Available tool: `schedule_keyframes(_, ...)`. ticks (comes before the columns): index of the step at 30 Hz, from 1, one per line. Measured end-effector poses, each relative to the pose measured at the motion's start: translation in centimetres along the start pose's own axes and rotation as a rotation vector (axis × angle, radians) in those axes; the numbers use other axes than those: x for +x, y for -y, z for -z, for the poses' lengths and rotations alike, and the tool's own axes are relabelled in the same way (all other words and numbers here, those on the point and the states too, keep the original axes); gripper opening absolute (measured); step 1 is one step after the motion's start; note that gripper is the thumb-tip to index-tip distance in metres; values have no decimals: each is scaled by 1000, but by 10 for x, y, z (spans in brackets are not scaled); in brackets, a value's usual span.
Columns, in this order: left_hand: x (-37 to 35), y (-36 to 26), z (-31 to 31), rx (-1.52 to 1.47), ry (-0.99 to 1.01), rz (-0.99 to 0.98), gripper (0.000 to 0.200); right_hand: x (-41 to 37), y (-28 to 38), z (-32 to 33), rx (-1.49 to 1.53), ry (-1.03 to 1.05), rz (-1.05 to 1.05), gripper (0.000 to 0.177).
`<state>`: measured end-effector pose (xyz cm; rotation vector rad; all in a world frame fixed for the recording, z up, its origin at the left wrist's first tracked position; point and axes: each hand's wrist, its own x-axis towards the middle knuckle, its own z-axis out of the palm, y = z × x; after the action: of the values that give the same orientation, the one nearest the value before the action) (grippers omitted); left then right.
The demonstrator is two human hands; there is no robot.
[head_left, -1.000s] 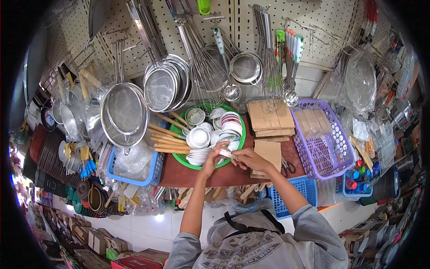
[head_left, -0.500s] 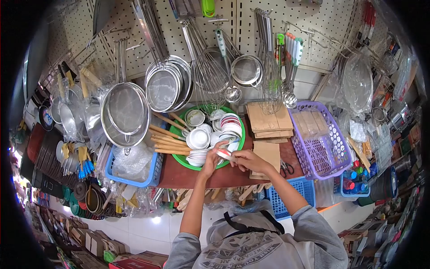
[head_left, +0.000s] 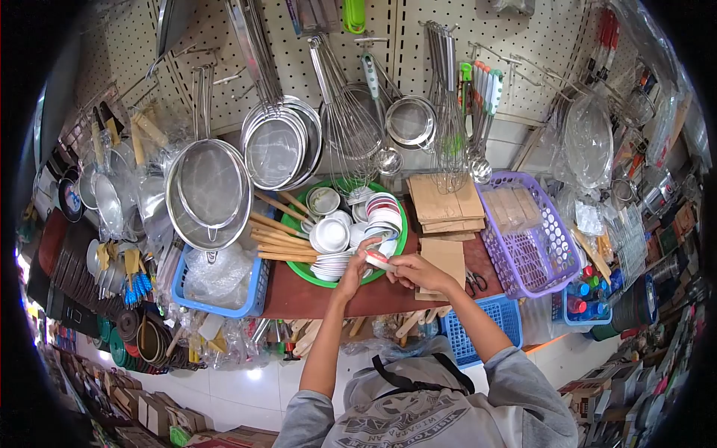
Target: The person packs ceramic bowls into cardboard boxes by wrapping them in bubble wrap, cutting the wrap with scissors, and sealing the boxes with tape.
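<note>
Both hands meet over the front right rim of a green basin (head_left: pixel 404 231). My left hand (head_left: pixel 354 273) is closed round a small white roll (head_left: pixel 380 261) with a reddish inner side. The fingers of my right hand (head_left: pixel 413 272) are pinched at the roll's right side. White bowls (head_left: pixel 329 235) and stacked small dishes fill the basin, and wooden handles (head_left: pixel 282 238) stick out over its left rim. Brown cardboard pieces (head_left: pixel 442 261) lie just right of my right hand, with black-handled scissors (head_left: pixel 476 281) beyond them.
A purple basket (head_left: pixel 536 276) stands on the right and a blue basket (head_left: pixel 258 295) on the left of the red-brown tabletop (head_left: pixel 299 295). Strainers (head_left: pixel 209 187) and whisks (head_left: pixel 351 127) hang low behind the basin. Another blue basket (head_left: pixel 485 328) sits below the front edge.
The white roll has tilted slightly between my hands, and my right fingers have shifted a little. The camera view has moved slightly.
</note>
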<state>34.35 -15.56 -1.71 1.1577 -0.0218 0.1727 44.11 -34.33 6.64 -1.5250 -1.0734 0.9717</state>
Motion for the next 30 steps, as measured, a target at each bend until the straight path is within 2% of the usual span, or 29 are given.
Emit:
schedule_keyframes(2,6,10,2,237,-13,-106,55,2,-17,6,28,16,-10,21)
schedule_keyframes(5,0,0,-4,425,-28,-78,66,3,-24,6,49,-14,-66,22)
schedule_keyframes(11,-1,-1,-1,-48,5,9,65,-1,-6,0,114,-28,-40,24)
schedule_keyframes(14,3,4,0,142,-5,-80,65,-1,-16,0,51,-24,-15,24)
schedule_keyframes(17,1,0,-9,495,-105,-66,53,0,-24,1,48,-56,-66,25)
schedule_keyframes(23,0,-1,-7,140,-69,-19,47,-1,-10,3,102,-6,-5,23)
schedule_keyframes(26,2,3,-2,66,-22,3,57,-1,-18,4,99,-13,38,25)
schedule_keyframes(29,-1,-4,-15,485,-97,-107,56,0,-35,3,56,-66,-7,28)
schedule_keyframes(30,-1,-3,-16,496,-112,-92,52,0,-36,2,36,-89,-38,28)
